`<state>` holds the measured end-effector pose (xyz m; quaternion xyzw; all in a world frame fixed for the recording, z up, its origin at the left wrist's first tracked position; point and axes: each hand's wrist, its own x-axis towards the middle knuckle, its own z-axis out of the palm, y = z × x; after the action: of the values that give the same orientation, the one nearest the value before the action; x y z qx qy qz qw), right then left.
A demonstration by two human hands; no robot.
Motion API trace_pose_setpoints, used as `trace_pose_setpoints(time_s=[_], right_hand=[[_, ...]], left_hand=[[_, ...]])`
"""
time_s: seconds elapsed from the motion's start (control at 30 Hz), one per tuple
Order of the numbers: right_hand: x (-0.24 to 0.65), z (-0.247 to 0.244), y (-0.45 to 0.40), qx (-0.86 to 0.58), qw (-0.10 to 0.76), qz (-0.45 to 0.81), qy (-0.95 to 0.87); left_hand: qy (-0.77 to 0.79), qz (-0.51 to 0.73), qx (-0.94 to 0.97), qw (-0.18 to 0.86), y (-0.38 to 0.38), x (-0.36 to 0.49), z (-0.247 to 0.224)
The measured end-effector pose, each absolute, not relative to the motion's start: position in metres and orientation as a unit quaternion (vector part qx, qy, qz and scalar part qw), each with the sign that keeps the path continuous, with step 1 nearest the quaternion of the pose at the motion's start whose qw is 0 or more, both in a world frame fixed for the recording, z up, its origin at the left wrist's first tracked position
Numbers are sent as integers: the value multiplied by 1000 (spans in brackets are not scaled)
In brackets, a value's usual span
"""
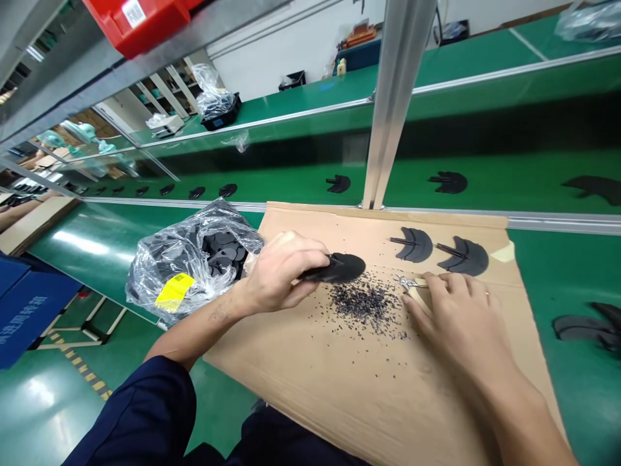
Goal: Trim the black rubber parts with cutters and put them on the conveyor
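Observation:
My left hand [286,272] pinches a flat, rounded black part [345,267] by its left end, above the cardboard sheet [291,382]. Under and to the right of that part lies a heap of tiny black bits [366,303]. At the right, my right hand [458,307] rests low over the cardboard, its fingers round pliers-like cutters [410,283] with pale handles and a metal tip pointing left. Two black fan-shaped parts with stems, one on the left [414,245] and one on the right [466,256], lie behind my right hand.
A clear plastic bag [160,259] of black discs stands left of the cardboard. Behind a metal rail and upright post [400,84], more black parts lie on a green belt [291,175]. A red bin [140,26] hangs overhead. Other people's arms show at far left.

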<state>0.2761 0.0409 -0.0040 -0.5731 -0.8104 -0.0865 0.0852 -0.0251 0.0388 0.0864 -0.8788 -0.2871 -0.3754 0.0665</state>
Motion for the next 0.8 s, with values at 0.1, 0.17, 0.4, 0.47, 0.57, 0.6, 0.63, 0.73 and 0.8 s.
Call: trace_pose_setpoints(time_s=[0.1, 0.17, 0.4, 0.47, 0.57, 0.6, 0.63, 0.73, 0.8], right_hand=[[277, -3, 40, -570, 87, -90, -812], [278, -3, 40, -569, 83, -94, -813], [280, -5, 40, -590, 71, -91, -799], [280, -5, 40, -596, 62, -88, -796], [280, -7, 39, -598, 57, -85, -795], [280, -8, 38, -598, 59, -85, -795], [281, -9, 38, -597, 63, -87, -795], [283, -12, 38, -593, 83, -94, -795], [284, -13, 38, -588, 97, -99, -797]], left_hand=[[-351, -313, -878, 84, 63, -36, 80], [-429, -255, -863, 80, 92, -47, 74], [-637, -98, -764, 43, 205, -87, 54], [-650, -78, -755, 30, 223, -96, 48], [-675, -37, -737, 3, 239, -106, 38], [-684, -27, -729, -3, 244, -107, 35], [-692, -21, -721, -7, 248, -107, 33], [-698, -32, -715, -5, 262, -92, 26], [-683, -52, -729, -11, 270, -71, 20]])
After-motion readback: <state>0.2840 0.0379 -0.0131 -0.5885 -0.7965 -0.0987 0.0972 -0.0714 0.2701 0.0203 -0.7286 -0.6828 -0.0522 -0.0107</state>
